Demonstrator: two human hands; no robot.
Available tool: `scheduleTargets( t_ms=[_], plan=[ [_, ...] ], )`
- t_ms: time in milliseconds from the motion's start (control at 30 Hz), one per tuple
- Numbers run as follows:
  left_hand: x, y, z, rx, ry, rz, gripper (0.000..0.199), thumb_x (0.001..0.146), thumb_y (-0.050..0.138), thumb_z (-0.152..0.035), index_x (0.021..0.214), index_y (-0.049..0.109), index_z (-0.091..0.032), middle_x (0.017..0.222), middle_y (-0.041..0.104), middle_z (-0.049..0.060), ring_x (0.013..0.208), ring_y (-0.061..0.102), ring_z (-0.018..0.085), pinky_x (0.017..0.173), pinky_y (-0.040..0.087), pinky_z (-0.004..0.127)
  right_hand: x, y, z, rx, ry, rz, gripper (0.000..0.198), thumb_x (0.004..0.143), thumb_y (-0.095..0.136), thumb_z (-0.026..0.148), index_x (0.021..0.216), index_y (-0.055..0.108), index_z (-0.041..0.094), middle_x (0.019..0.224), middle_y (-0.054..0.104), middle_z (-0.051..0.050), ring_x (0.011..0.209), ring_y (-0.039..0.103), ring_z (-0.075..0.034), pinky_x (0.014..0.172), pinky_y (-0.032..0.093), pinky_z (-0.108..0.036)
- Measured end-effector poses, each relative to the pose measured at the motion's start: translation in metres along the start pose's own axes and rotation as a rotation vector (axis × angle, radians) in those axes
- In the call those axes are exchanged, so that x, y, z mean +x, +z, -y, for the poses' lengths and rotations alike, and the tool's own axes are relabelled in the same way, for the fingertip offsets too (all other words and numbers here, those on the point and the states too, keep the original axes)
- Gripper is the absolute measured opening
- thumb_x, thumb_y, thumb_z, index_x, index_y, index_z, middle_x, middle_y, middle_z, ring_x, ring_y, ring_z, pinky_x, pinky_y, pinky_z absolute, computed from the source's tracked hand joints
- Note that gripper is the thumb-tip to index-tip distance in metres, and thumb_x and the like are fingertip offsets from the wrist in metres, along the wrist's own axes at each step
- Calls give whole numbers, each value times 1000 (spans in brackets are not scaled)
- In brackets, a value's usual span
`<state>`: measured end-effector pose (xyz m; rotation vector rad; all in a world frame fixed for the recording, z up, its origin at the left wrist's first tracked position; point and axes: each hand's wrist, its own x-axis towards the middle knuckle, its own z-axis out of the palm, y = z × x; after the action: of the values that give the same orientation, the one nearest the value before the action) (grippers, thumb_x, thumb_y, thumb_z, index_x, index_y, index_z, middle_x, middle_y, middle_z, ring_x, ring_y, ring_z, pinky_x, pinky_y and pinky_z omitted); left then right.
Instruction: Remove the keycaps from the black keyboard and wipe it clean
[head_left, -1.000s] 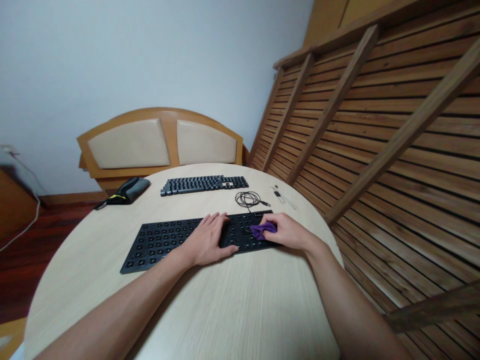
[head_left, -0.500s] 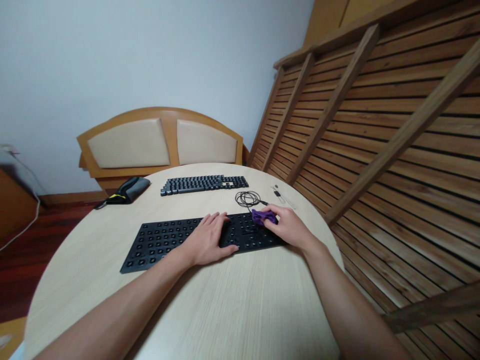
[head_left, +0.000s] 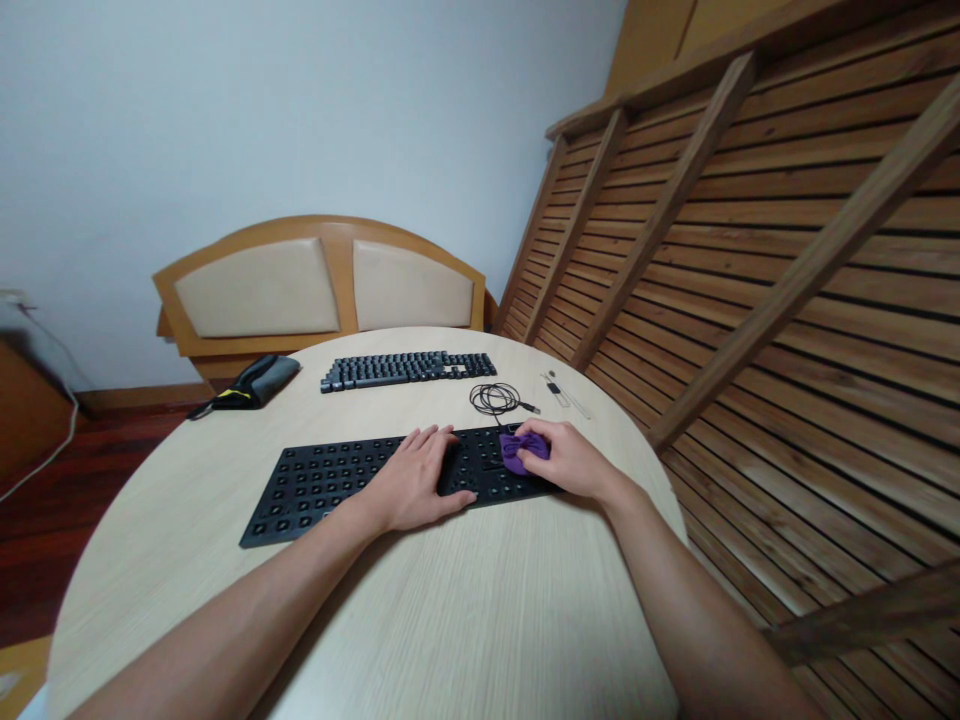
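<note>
A black keyboard (head_left: 330, 470) without its keycaps lies on the pale round table, its switches exposed. My left hand (head_left: 415, 480) rests flat across the middle of it, fingers spread and thumb out to the right. Over the keyboard's right end, my right hand (head_left: 568, 458) pinches a bunched purple cloth (head_left: 525, 453) against the switches. The coiled black cable (head_left: 495, 399) lies just behind the keyboard, its USB plug pointing right. Part of the keyboard is hidden under both hands.
Removed keycaps (head_left: 409, 368) stand in keyboard-like rows at the back of the table (head_left: 450, 620). A dark folded pouch (head_left: 259, 382) lies at the back left. Small thin tools (head_left: 556, 390) are at the right. A slatted wooden frame (head_left: 750, 250) leans close to the table's right side.
My right hand has shifted slightly left and toward me with the purple cloth, which now covers more of the keyboard's right end. My left hand stays in place.
</note>
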<state>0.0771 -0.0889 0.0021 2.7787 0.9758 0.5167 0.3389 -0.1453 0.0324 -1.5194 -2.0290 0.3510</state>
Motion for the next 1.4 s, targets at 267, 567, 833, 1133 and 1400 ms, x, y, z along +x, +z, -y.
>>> scheduleTargets(
  t_ms=[267, 567, 833, 1133, 1400],
  plan=[
    [0, 1, 0, 12, 5, 6, 77, 83, 57, -67, 135, 45, -11, 147, 47, 22, 139, 40, 41, 117, 28, 57, 0, 8, 17, 102, -76, 173, 13, 78, 69, 25, 89, 70, 20, 77, 67, 2, 66, 57, -13, 62, 42, -23],
    [1, -1, -1, 16, -8, 19, 76, 82, 58, -66, 132, 47, -10, 149, 44, 24, 139, 39, 41, 117, 28, 58, -2, 2, 9, 64, 8, 219, 20, 71, 65, 14, 90, 68, 20, 73, 65, 3, 64, 56, -13, 57, 39, -21],
    [0, 1, 0, 20, 0, 6, 75, 83, 58, -66, 132, 46, -12, 149, 45, 22, 140, 39, 40, 117, 28, 56, 0, 4, 8, 77, -68, 162, 21, 81, 60, 17, 98, 72, 18, 83, 70, -1, 70, 60, -14, 64, 43, -23],
    [1, 0, -1, 24, -12, 22, 77, 83, 58, -67, 132, 47, -9, 149, 44, 24, 140, 39, 40, 118, 27, 56, 1, 1, 3, -18, -174, 202, 24, 73, 67, 10, 93, 75, 20, 91, 72, -4, 83, 64, -18, 76, 47, -27],
    [1, 0, -1, 27, -9, 24, 77, 83, 57, -67, 132, 47, -8, 149, 45, 24, 140, 39, 40, 117, 28, 56, 2, 2, 6, 21, -118, 89, 18, 82, 60, 18, 95, 73, 18, 89, 71, -4, 79, 63, -17, 72, 46, -27]
  ],
)
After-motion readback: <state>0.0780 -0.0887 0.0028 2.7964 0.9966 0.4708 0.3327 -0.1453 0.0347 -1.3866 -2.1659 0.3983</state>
